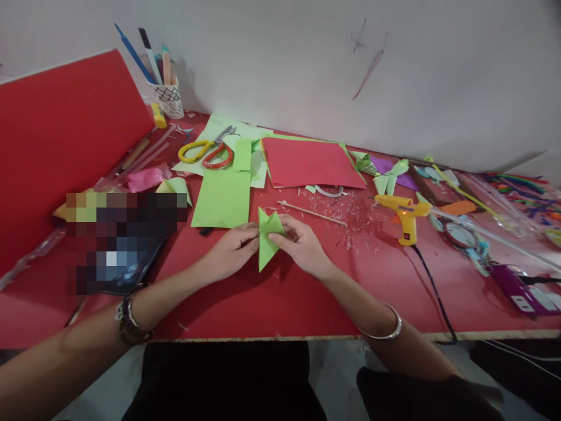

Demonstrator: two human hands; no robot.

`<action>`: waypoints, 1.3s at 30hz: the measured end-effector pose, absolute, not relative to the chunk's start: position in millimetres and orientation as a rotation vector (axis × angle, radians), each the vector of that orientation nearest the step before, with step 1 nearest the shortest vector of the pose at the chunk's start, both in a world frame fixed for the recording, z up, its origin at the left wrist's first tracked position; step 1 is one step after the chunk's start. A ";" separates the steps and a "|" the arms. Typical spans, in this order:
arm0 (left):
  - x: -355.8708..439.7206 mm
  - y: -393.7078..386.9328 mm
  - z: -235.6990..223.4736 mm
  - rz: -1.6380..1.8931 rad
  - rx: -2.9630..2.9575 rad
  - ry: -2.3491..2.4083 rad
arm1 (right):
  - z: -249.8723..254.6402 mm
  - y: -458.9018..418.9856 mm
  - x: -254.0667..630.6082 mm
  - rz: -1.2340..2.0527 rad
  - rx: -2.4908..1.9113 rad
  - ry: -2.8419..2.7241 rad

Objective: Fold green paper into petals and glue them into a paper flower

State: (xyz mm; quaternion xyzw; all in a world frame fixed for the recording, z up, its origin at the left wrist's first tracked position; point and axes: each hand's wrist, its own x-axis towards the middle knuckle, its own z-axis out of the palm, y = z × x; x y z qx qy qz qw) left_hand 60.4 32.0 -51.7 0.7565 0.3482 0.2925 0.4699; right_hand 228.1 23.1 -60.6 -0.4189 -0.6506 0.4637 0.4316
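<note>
A folded piece of light green paper [266, 242], with pointed corners at top and bottom, is held up between my two hands above the red table. My right hand [302, 242] pinches its right side, thumb on the face toward me. At its left edge, my left hand [234, 248] has its fingers closed on the paper, the fingertips partly hidden. Just behind lies a flat green paper sheet [221, 202]. Scissors [205, 153] with one yellow and one red handle rest on paler green sheets. A thin stick [311, 213] lies beyond my right hand.
Red paper [313, 162] lies stacked at the back. On the right are a yellow glue gun [405, 213] with a black cord, folded green paper pieces [388, 174] and a purple power strip [511, 286]. A pen cup [169, 99] and a dark, pixelated object [127, 257] are left.
</note>
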 end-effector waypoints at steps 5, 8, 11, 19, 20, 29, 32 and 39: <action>59.4 29.5 -50.5 0.613 1.703 0.954 | -61.1 24.4 228.0 1.262 -1.085 -1.529; 58.9 28.8 -50.6 0.576 1.624 0.970 | -58.7 22.8 227.9 1.194 -1.111 -1.519; 58.7 29.0 -50.4 0.592 1.644 0.985 | -58.0 21.8 227.8 1.134 -1.130 -1.535; 61.0 24.5 -46.7 0.657 1.467 0.961 | -60.4 21.2 227.3 1.041 -1.170 -1.569; 61.6 24.1 -45.9 0.613 1.454 0.904 | -60.5 20.8 227.1 1.030 -1.169 -1.570; 63.7 24.0 -42.2 0.519 1.400 0.842 | -58.2 18.6 226.7 1.050 -1.151 -1.568; 63.1 23.6 -42.3 0.513 1.324 0.846 | -56.1 17.0 225.5 1.034 -1.107 -1.587; 70.4 13.2 -44.4 0.488 1.206 0.848 | -55.5 13.0 223.9 0.977 -1.196 -1.634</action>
